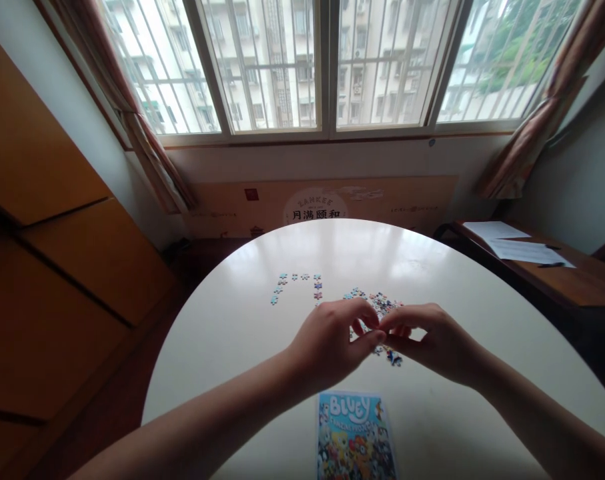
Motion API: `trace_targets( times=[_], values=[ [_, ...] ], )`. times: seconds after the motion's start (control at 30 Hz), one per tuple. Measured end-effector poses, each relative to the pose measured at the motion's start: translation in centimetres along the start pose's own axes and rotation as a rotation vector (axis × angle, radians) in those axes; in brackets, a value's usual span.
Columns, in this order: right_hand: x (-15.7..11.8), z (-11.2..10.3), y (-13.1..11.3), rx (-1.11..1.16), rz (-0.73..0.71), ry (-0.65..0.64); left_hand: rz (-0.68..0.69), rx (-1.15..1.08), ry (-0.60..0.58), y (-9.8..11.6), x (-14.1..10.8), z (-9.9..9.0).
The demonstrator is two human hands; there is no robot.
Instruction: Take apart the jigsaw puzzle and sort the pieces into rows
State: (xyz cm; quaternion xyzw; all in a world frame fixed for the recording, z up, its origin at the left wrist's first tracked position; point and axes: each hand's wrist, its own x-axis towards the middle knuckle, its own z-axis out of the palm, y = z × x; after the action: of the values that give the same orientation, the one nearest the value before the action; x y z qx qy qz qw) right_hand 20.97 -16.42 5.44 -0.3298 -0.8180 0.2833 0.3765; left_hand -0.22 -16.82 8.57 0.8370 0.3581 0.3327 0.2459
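A loose pile of small puzzle pieces [382,303] lies on the white round table [222,340]. Over it, my left hand [339,333] and my right hand [429,337] meet at their fingertips. Thumb and fingers of each are pinched together; anything between them is too small or hidden to make out. To the left of the pile, several pieces [317,286] stand apart in a bent, arch-like row. Nearer to me lies a blue picture card [356,437] with "Bluey" on it and cartoon figures. My hands cover part of the pile.
Beyond the table, a printed cardboard box [222,207] rests below the barred window. At the right, a brown side table [595,267] bears white papers [527,252] and dark pens. Orange-brown cabinets [72,280] stand at the left.
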Motion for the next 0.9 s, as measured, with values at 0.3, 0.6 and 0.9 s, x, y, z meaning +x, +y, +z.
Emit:
trace_targets(
  times=[0.3,0.6,0.9],
  values=[
    [-0.1,3.0,1.0,0.125,0.113,-0.013,-0.205,-0.062,-0.153,-0.7,-0.8,-0.5],
    [-0.1,1.5,1.8,0.024,0.18,0.058,-0.5,-0.137,-0.161,-4.0,-1.6,-5.8],
    [-0.2,-0.9,3.1,-0.141,0.196,0.138,-0.919,0.057,-0.175,-12.4,-2.5,-11.0]
  ],
)
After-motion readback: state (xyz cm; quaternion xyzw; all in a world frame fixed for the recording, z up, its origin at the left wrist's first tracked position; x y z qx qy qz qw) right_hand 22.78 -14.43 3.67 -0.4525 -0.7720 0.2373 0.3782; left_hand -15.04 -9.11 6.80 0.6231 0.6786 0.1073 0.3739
